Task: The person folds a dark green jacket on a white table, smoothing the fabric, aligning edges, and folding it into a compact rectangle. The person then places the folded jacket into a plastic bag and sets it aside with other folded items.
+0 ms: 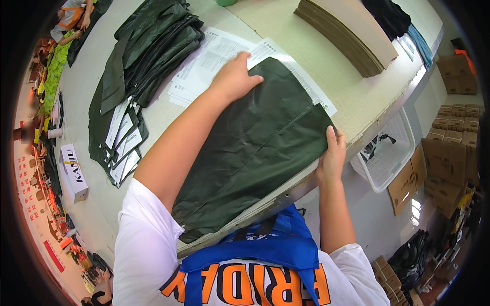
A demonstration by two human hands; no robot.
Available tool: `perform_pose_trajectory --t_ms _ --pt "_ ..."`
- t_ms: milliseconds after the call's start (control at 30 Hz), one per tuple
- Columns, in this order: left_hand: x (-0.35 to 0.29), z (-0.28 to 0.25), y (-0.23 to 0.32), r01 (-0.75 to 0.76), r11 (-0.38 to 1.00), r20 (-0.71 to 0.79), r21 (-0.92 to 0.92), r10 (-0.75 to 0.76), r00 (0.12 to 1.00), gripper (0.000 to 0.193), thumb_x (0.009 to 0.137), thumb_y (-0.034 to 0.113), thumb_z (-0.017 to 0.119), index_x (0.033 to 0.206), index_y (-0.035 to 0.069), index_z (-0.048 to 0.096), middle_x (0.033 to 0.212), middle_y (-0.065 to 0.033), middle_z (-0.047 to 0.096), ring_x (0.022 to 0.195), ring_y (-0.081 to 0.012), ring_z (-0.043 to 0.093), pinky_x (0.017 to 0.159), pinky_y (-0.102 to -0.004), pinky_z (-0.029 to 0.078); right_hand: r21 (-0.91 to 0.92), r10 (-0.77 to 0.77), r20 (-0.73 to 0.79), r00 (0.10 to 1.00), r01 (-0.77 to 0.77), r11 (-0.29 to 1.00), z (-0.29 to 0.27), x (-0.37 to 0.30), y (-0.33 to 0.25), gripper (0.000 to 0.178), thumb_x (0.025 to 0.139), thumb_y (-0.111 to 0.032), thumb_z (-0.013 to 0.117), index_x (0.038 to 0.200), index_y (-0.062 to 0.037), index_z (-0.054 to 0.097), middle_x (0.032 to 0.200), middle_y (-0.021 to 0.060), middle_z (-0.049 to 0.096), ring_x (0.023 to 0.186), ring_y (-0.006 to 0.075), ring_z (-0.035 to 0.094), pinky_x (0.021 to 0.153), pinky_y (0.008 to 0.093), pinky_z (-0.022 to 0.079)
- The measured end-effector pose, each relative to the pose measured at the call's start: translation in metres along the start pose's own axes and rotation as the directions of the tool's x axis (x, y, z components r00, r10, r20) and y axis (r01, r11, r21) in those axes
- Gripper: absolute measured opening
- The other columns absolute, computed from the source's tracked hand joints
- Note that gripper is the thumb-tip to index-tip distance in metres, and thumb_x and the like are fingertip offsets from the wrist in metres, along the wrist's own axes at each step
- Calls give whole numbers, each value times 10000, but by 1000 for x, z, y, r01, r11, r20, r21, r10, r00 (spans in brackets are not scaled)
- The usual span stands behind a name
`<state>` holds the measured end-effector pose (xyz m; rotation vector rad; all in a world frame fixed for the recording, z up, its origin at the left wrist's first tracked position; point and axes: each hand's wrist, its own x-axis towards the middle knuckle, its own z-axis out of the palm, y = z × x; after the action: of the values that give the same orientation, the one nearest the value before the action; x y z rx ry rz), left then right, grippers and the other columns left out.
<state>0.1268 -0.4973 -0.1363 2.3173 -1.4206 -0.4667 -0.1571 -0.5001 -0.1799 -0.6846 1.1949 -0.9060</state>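
Note:
A dark green garment (255, 137) of thin, slightly shiny cloth lies folded flat across the table in front of me, a crease running along its length. My left hand (236, 77) is at its far left edge, thumb apart from the fingers and the thumb tip over the cloth. The fingertips reach over printed paper sheets (209, 56) and are a little blurred. At the right, my right hand (333, 150) grips the garment's edge near a corner, by the table's front edge. Part of the sheets lies under the garment.
A pile of similar dark green garments (148, 56) with white tags (122, 130) lies to the left. Farther back right stands a cardboard stack (347, 33). Below the table's right edge is a white plastic basket (385, 158); brown cartons (449, 163) stand beyond. Another person (71, 20) works far left.

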Motion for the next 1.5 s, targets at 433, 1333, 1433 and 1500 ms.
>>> perform_pose_trajectory --t_ms 433,1333,1433,1500 --pt "-54 42 36 376 500 399 -780 -66 915 183 834 144 702 808 -12 611 670 14 538 631 -62 453 570 -246 392 -709 -263 425 866 500 498 -23 10 -9 455 796 -57 681 1212 7 510 974 160 602 918 249 584 833 355 474" --pt "-101 45 102 -575 775 -431 -262 440 788 193 678 -37 747 737 42 582 672 -70 529 544 -216 524 466 -312 433 -675 -605 550 575 733 82 -4 -49 -84 474 754 -89 765 1211 -58 641 741 33 507 605 120 513 512 262 430" --pt "-102 45 103 -585 768 -429 -263 450 783 197 675 -35 748 742 43 581 674 -70 531 546 -219 531 464 -316 433 -669 -634 545 548 740 65 1 -48 -82 491 718 -91 797 1188 -72 660 712 15 490 579 123 502 504 272 425" --pt "-102 46 104 -590 761 -433 -271 451 780 199 673 -34 750 740 43 579 671 -71 529 545 -219 532 462 -316 432 -654 -645 550 530 754 62 1 -45 -80 474 723 -85 792 1179 -78 666 706 15 492 565 122 495 499 275 422"
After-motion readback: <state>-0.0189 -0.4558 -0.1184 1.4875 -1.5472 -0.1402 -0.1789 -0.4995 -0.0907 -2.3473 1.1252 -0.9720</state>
